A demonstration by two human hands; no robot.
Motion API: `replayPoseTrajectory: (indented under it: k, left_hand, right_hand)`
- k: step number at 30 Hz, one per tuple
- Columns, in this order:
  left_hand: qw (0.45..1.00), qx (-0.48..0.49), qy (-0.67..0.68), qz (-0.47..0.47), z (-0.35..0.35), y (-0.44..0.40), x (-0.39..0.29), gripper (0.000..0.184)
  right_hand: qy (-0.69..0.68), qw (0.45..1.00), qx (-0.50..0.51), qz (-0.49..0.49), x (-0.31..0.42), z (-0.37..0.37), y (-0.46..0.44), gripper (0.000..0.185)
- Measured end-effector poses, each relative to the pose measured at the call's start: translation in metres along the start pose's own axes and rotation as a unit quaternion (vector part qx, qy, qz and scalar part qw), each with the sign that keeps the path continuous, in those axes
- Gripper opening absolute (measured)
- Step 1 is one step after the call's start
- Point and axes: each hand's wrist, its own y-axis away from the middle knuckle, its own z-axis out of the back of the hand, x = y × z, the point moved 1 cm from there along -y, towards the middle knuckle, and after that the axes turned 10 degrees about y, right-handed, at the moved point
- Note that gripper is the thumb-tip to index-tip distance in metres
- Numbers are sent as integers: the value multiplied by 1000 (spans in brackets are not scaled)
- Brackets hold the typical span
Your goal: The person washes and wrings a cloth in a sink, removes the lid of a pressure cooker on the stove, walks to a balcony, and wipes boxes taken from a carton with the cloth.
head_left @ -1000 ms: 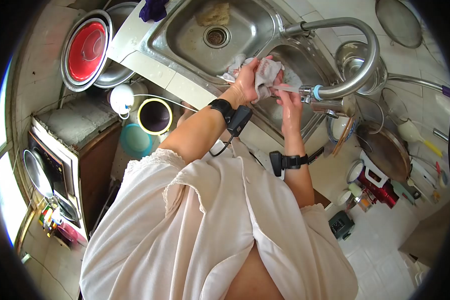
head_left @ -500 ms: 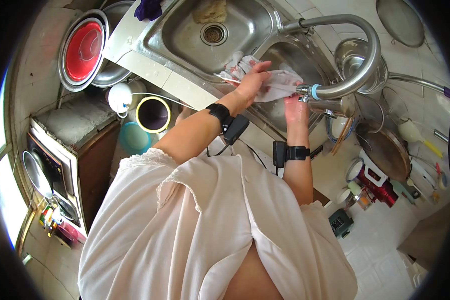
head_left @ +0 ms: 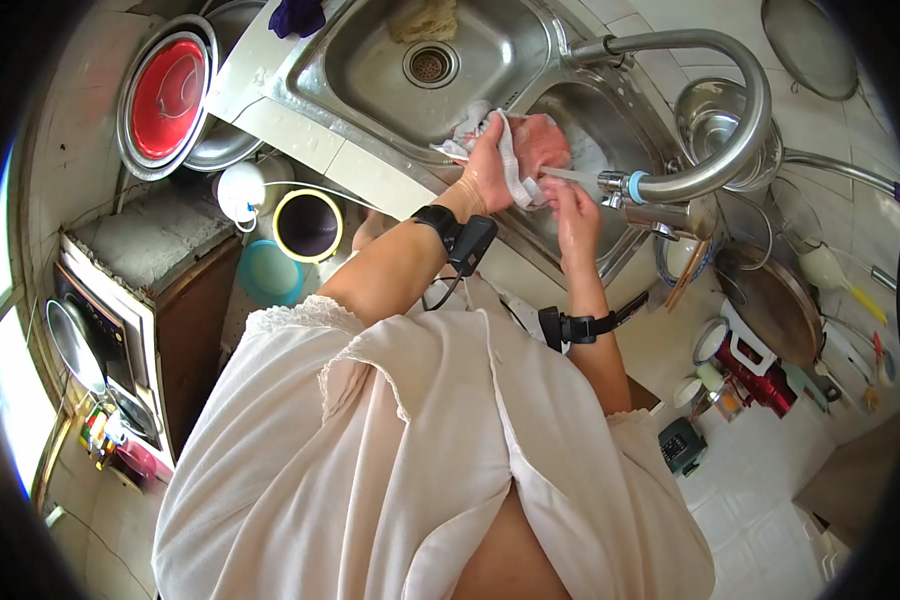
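A wet white cloth [head_left: 510, 160] with a pinkish-red area and a long band-like edge hangs over the right basin [head_left: 625, 125] of the steel sink. My left hand [head_left: 488, 172] is closed on its left side, with the thumb up along the fabric. At the lower end of the band, my right hand [head_left: 574, 215] has its fingers bent together on the cloth's edge. The faucet spout [head_left: 612, 182] points at the cloth from the right, and a stream of water runs from it onto the fabric.
The left basin [head_left: 490, 60] holds a yellowish sponge-like piece [head_left: 422, 20] near its drain. A purple cloth [head_left: 296, 17] lies on the counter corner. Pots, a round board [head_left: 770, 300] and utensils stand at the right. Basins and a yellow-rimmed bucket [head_left: 307, 225] are at the left.
The cloth has been turned and opened, so its pinkish-red area now shows. My left hand has rotated and lowered slightly; my right hand has come out from under the spout, leftward to the band.
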Motion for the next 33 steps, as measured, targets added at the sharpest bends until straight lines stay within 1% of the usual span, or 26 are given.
replayPoseTrajectory:
  k: [1,2,3,4,5,7,8,9,11,12,13,14,15,17,18,20,21,23,25,26,27,28,29,30,32,33]
  left_hand:
    - [1000,-11,-15,12,-2,1,2,68]
    - [1000,-10,-15,11,-6,0,7,68]
    - [994,-53,-92,-5,-10,-2,15,60]
    - [981,-96,-169,-21,-15,-4,25,53]
    - [959,-137,-246,-39,-18,-5,33,46]
    - [949,-109,-287,-66,-20,-1,43,37]
    - [951,-130,-277,-52,-19,2,43,35]
    - [951,-152,-266,-36,-15,3,42,34]
    - [944,-195,-259,-53,-7,3,35,31]
    - [934,-202,-269,-118,-5,3,35,33]
    - [920,-208,-278,-181,-2,4,35,36]
    - [882,-244,-365,-168,-12,6,33,31]
    - [883,-244,-364,-169,-23,4,34,31]
    - [900,-268,-248,-238,-35,0,40,36]
    - [900,-268,-248,-238,-34,-3,36,36]
    - [933,-241,-203,-177,-29,-15,24,40]
    - [946,-227,-178,-145,-27,-20,20,42]
    - [926,-264,-230,-142,-21,-27,14,38]
    - [956,-208,-181,-102,14,-49,7,36]
    - [978,-150,-131,-67,18,-52,7,36]
    - [978,-151,-132,-64,23,-54,8,36]
    - [984,-113,-135,-39,30,-52,12,38]
    - [988,-73,-137,-15,28,-50,18,40]
    - [972,-148,-169,-71,25,-53,25,32]
    - [970,-166,-156,-88,21,-52,41,27]
    - [966,-187,-141,-105,21,-50,48,24]
  right_hand:
    - [0,1000,0,2,-3,-2,-7,40]
    - [-40,994,-51,-91,7,-7,-9,43]
    - [-80,974,-101,-184,13,-10,-12,48]
    - [-180,956,-56,-225,14,-13,-17,49]
    - [-180,956,-55,-223,12,-15,-28,49]
    - [-412,900,52,-128,2,-26,-54,44]
    - [-357,928,70,-80,-6,-25,-68,55]
    - [-359,927,72,-80,-14,-21,-77,55]
    - [-229,963,102,-100,-26,-13,-90,42]
    - [-271,960,-31,-62,-1,-27,-75,34]
    - [-270,960,-30,-64,4,-34,-71,34]
    - [-304,949,-84,-14,8,-38,-70,34]
    - [-337,931,-137,36,14,-40,-69,34]
    - [-329,931,-154,45,18,-38,-59,36]
    - [-288,946,-139,44,20,-37,-55,30]
    - [-164,977,-101,91,24,-37,-41,27]
    - [-161,978,-102,89,25,-37,-31,27]
    - [47,978,-102,177,27,-39,-13,26]
    - [4,973,-116,201,27,-41,-6,25]
    - [67,966,-115,220,35,-39,2,24]
    - [131,956,-113,236,39,-38,7,24]
    - [121,933,-158,299,38,-39,1,26]
    - [121,933,-159,298,36,-36,-3,26]
    - [136,930,-175,292,35,-33,-7,28]
    - [151,927,-190,287,33,-25,-20,32]
    - [149,955,-184,181,28,-18,-29,33]
